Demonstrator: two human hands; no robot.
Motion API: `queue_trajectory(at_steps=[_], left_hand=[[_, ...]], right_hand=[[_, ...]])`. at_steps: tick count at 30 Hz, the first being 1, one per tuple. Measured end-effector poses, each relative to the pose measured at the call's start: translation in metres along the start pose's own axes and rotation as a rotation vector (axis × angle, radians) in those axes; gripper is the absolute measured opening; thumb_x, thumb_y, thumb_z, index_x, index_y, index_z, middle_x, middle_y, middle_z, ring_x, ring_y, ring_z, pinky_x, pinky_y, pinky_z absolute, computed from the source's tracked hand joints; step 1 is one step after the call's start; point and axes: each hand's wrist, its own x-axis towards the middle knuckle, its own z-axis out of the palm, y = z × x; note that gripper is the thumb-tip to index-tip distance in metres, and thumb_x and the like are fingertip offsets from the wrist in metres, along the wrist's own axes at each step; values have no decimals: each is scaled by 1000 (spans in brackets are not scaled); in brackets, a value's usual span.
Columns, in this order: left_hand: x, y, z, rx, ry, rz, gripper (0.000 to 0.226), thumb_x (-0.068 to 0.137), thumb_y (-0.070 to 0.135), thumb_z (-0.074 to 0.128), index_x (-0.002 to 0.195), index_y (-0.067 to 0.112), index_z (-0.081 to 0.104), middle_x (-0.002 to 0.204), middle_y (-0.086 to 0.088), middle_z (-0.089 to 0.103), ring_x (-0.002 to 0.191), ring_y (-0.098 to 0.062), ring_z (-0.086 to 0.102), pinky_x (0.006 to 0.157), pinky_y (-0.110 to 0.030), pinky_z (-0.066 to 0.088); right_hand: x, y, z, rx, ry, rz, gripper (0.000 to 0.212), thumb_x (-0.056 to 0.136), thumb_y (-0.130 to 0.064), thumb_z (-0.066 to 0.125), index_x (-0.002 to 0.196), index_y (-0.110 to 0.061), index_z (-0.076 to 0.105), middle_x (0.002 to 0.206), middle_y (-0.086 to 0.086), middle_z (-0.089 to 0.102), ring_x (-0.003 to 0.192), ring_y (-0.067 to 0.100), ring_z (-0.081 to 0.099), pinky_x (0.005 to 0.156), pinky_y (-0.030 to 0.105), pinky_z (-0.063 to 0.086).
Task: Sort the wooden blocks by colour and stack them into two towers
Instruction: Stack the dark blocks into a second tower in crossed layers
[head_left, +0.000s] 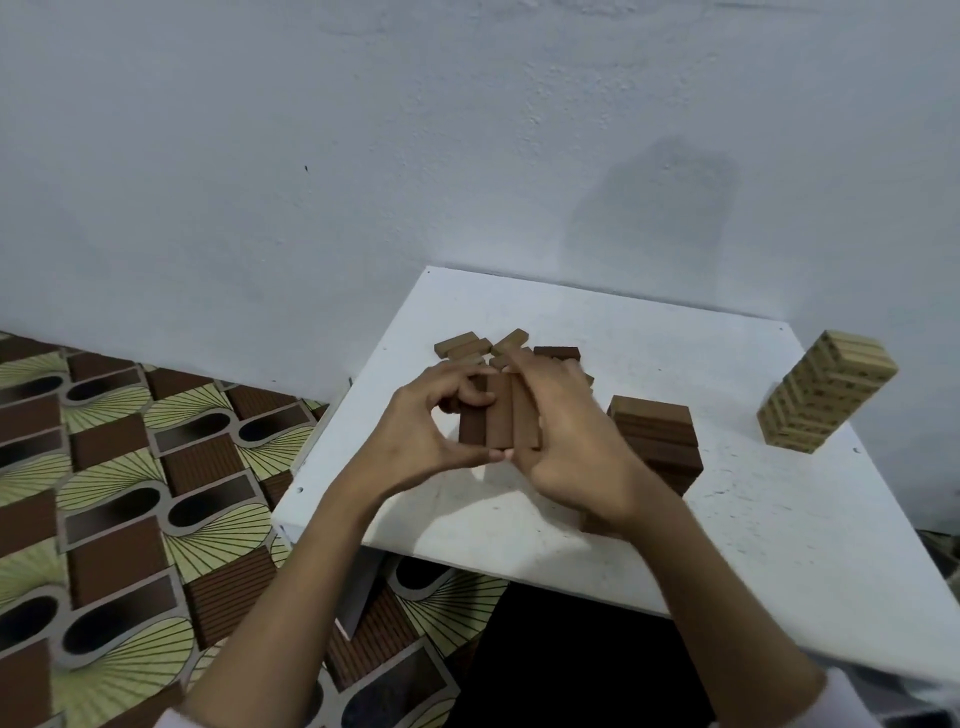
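Patterned floor covering (119, 499) at left, brown bars and pale green fans, under a pale blue wall (363, 156). White table (727, 519) pushed against that wall. Left hand (431, 431), fingers curled, gripping three dark brown blocks (498, 415) held side by side above the table; right hand (566, 441) clasping the same set. Loose light blocks (467, 348) just beyond. Dark tower (660, 436) right of the hands, light tower (826, 395) at far right.

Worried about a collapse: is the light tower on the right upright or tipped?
Upright. The light tower stands on the white table, layers stacked squarely; its apparent lean may be wide-angle distortion.
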Motion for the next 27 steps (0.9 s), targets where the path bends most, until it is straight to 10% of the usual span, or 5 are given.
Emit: queue_trajectory(at_steps=[7,12,17,27], left_hand=[[31,49,39,85,-140,126,48,55,25,87,98,15,68,112,20,60,110,-5,47,84,-21,46],[48,61,76,163,-232,114,75,60,23,88,125,33,53,111,20,54,107,3,42,80,-5,39],[50,56,93,224,-289,55,90,60,34,86,137,32,41,123,7,56,119,-10,43,101,-39,40],[50,50,96,257,-363,-2,94,66,31,85,144,29,32,122,13,52,122,-14,40,106,-38,35]], right_hand=[[-38,26,-71,141,95,126,89,63,-14,83,135,-36,36,116,-13,47,102,-10,38,79,-5,30],[-58,57,-89,167,83,197,89,66,-7,81,136,-37,35,119,-27,47,110,-17,32,86,-7,22],[-67,78,-88,209,58,237,90,70,-6,78,140,-36,30,117,-34,49,120,-12,30,87,-8,20],[-67,98,-79,269,-7,234,93,66,-27,75,140,-43,21,120,-34,48,126,-1,31,89,-6,20]])
